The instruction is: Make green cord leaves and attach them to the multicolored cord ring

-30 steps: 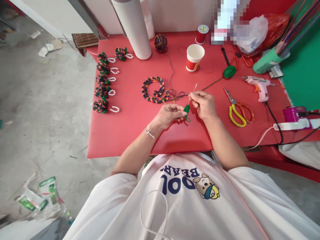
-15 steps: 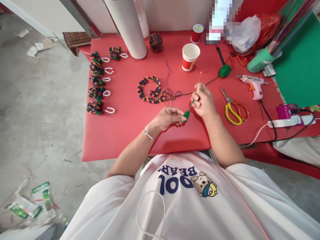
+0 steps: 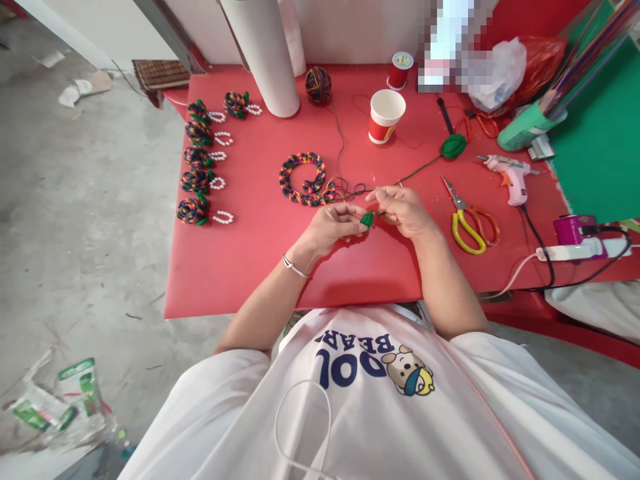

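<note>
My left hand (image 3: 331,228) pinches a small green crocheted leaf (image 3: 367,221) between thumb and fingers. Close by on its right, my right hand (image 3: 404,209) is closed around a thin crochet hook (image 3: 400,184), mostly hidden by the fingers; only a bit of it shows above them. Green yarn (image 3: 421,171) runs from behind my right hand to a green yarn ball (image 3: 453,146), and a short strand joins the leaf to my right fingers. Beyond my left hand lies a curled multicoloured crocheted strip (image 3: 302,199) with loose yarn ends.
Scissors (image 3: 467,230) and a pink glue gun (image 3: 513,179) lie to the right, a paper cup (image 3: 386,119) behind. Several crocheted flowers with bead loops (image 3: 194,210) line the red table's (image 3: 225,280) left side. A white roll (image 3: 265,67) and multicoloured yarn ball (image 3: 319,85) stand at the back.
My right hand has come down and nearer to the leaf, and the hook has tipped lower. The leaf in my left hand has risen slightly. The view has shifted a little.
</note>
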Available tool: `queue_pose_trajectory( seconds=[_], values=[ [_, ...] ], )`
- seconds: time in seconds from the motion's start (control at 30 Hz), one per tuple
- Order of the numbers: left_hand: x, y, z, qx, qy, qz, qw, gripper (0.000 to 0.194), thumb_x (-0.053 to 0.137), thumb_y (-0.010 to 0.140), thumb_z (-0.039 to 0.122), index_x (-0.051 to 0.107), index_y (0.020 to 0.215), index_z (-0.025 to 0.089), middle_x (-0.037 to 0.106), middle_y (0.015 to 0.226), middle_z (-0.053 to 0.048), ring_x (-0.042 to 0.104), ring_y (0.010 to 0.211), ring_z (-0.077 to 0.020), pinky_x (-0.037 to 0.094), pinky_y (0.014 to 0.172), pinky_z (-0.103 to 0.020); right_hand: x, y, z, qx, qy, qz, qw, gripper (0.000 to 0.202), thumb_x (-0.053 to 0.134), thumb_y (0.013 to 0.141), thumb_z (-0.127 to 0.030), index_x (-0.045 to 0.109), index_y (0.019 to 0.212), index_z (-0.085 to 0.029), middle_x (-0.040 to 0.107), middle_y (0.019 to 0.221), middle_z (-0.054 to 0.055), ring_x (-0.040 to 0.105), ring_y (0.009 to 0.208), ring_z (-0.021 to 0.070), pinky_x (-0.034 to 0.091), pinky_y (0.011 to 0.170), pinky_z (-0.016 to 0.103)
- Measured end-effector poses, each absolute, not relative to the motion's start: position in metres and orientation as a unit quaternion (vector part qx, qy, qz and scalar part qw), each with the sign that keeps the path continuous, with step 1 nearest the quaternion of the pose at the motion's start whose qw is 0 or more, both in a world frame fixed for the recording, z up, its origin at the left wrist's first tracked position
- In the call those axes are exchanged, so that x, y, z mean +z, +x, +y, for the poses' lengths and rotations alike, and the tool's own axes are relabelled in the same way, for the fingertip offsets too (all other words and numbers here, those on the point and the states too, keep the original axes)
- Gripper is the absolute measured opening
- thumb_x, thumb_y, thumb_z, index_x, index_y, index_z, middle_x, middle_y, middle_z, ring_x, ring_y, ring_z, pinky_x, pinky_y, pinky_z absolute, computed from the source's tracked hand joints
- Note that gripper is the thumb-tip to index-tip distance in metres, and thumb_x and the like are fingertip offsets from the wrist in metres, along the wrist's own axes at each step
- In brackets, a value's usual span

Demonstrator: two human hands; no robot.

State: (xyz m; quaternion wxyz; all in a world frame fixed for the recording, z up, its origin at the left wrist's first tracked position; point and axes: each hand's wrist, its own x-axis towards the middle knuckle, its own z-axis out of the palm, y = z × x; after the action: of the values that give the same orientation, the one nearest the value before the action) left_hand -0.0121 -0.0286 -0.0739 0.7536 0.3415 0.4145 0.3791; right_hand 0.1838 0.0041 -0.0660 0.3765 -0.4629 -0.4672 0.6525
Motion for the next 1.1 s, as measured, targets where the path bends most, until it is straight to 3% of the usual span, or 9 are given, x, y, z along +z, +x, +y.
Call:
queue_pose_trajectory(
  seconds=[0.13, 0.27, 0.43, 0.63, 0.8, 0.9, 0.97, 1.1],
  values=[
    [-0.0713, -0.0146, -0.0272, 0.401, 0.342, 0.422, 0.737, 0.044, 0.099, 0.059, 0.025, 0.068, 0.089, 0.015, 0.071, 0.061, 0.000, 0.066, 0.049, -0.0129, 0.045, 0.043, -0.019, -0.0682, 0.1844, 0.0004, 0.651, -0.448, -0.515, 0.333, 0.058, 0.094, 0.061, -0.070, 0.069, 0.069, -0.018, 0.046, 0.051, -0.008, 0.025, 0.046, 0.0040, 0.013, 0.045, 0.026],
    [-0.0695, -0.0133, -0.0266, 0.425, 0.297, 0.413, 0.749, 0.044, 0.095, 0.069, 0.037, 0.070, 0.097, 0.015, 0.073, 0.071, 0.000, 0.074, 0.060, -0.0150, 0.051, 0.046, -0.019, -0.0680, 0.1837, 0.0006, 0.648, -0.446, -0.487, 0.380, 0.055, 0.092, 0.065, -0.068, 0.068, 0.071, -0.019, 0.044, 0.051, -0.009, 0.026, 0.045, 0.0043, 0.013, 0.045, 0.025],
    [-0.0679, -0.0123, -0.0270, 0.393, 0.268, 0.406, 0.781, 0.045, 0.087, 0.078, 0.053, 0.069, 0.091, 0.014, 0.079, 0.083, -0.008, 0.077, 0.066, -0.0185, 0.052, 0.043, -0.021, -0.0691, 0.1813, 0.0019, 0.633, -0.444, -0.479, 0.416, 0.058, 0.092, 0.063, -0.071, 0.065, 0.070, -0.019, 0.048, 0.056, -0.008, 0.025, 0.047, 0.0042, 0.015, 0.045, 0.025],
    [-0.0677, -0.0134, -0.0293, 0.406, 0.296, 0.398, 0.767, 0.040, 0.097, 0.065, 0.038, 0.069, 0.082, 0.013, 0.075, 0.071, -0.004, 0.067, 0.050, -0.0126, 0.048, 0.040, -0.020, -0.0718, 0.1818, 0.0036, 0.629, -0.449, -0.472, 0.424, 0.056, 0.092, 0.065, -0.070, 0.066, 0.072, -0.020, 0.041, 0.054, -0.009, 0.022, 0.047, 0.0046, 0.013, 0.045, 0.025],
    [-0.0683, -0.0127, -0.0283, 0.431, 0.305, 0.399, 0.750, 0.038, 0.096, 0.066, 0.036, 0.067, 0.076, 0.015, 0.070, 0.063, 0.000, 0.060, 0.044, -0.0086, 0.044, 0.039, -0.018, -0.0714, 0.1844, 0.0026, 0.703, -0.424, -0.456, 0.345, 0.059, 0.088, 0.068, -0.074, 0.070, 0.076, -0.018, 0.031, 0.052, -0.012, 0.017, 0.045, 0.0036, 0.009, 0.041, 0.024],
    [-0.0673, -0.0120, -0.0275, 0.434, 0.305, 0.414, 0.740, 0.038, 0.097, 0.065, 0.033, 0.064, 0.072, 0.015, 0.067, 0.061, 0.001, 0.061, 0.046, -0.0082, 0.044, 0.040, -0.016, -0.0716, 0.1854, 0.0018, 0.710, -0.430, -0.452, 0.329, 0.056, 0.095, 0.064, -0.066, 0.069, 0.074, -0.018, 0.039, 0.053, -0.011, 0.023, 0.044, 0.0028, 0.011, 0.041, 0.023],
    [-0.0666, -0.0121, -0.0275, 0.430, 0.304, 0.416, 0.741, 0.040, 0.096, 0.067, 0.040, 0.066, 0.074, 0.015, 0.069, 0.062, 0.000, 0.062, 0.047, -0.0093, 0.045, 0.039, -0.017, -0.0715, 0.1854, 0.0017, 0.704, -0.433, -0.447, 0.342, 0.054, 0.097, 0.062, -0.063, 0.071, 0.076, -0.018, 0.048, 0.056, -0.009, 0.027, 0.045, 0.0029, 0.013, 0.042, 0.023],
    [-0.0664, -0.0118, -0.0290, 0.419, 0.309, 0.390, 0.759, 0.051, 0.096, 0.067, 0.049, 0.073, 0.094, 0.013, 0.074, 0.073, -0.003, 0.067, 0.050, -0.0129, 0.050, 0.040, -0.021, -0.0723, 0.1834, 0.0025, 0.686, -0.432, -0.433, 0.393, 0.052, 0.098, 0.060, -0.061, 0.071, 0.075, -0.019, 0.050, 0.056, -0.009, 0.027, 0.046, 0.0032, 0.014, 0.042, 0.022]
  ],
)
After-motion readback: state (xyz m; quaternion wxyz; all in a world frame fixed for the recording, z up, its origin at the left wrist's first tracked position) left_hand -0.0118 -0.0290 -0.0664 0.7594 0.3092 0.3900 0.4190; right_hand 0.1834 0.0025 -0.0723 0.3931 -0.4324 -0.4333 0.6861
